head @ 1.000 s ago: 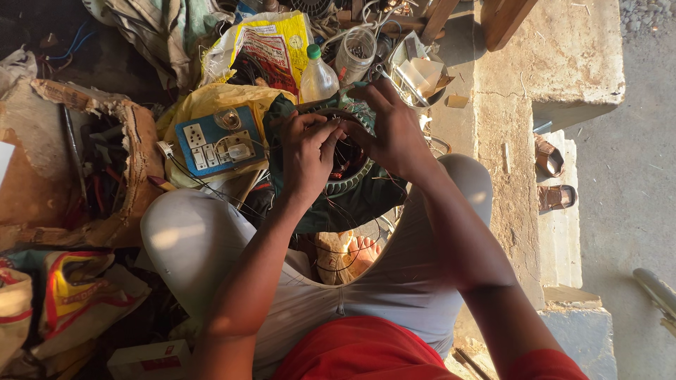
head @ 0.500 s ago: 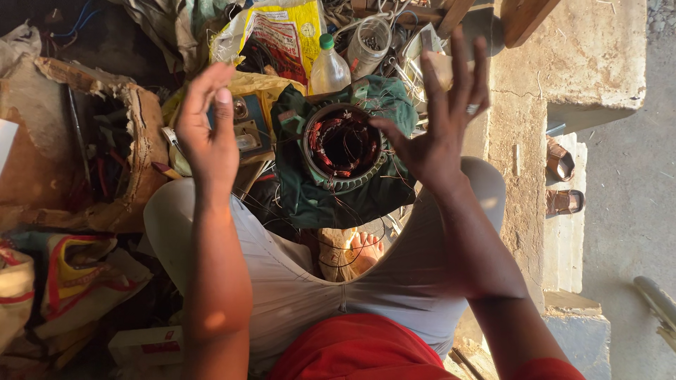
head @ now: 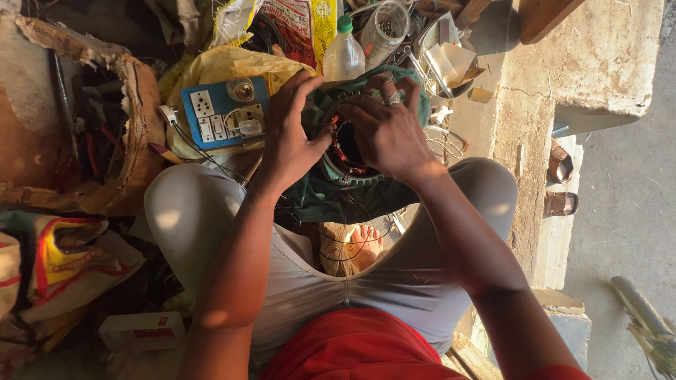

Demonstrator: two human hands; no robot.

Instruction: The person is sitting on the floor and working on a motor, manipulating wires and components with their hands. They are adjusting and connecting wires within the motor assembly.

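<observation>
A round motor stator (head: 345,158) with copper windings and a toothed metal rim lies on a dark green cloth (head: 338,200) between my knees. My left hand (head: 290,134) rests on its left side, fingers curled over the rim. My right hand (head: 386,127) covers the top and right of it, fingers pressing into the windings; a ring shows on one finger. Both hands hide most of the stator.
A blue switch board (head: 224,112) with sockets and a bulb lies left of the stator. A plastic bottle (head: 343,53) and a clear jar (head: 386,28) stand behind it. A torn cardboard box (head: 91,127) with tools is left; sandals (head: 560,183) lie on the right.
Both hands were on the stator, then lifted apart with open palms. They have come back down and are on the stator again.
</observation>
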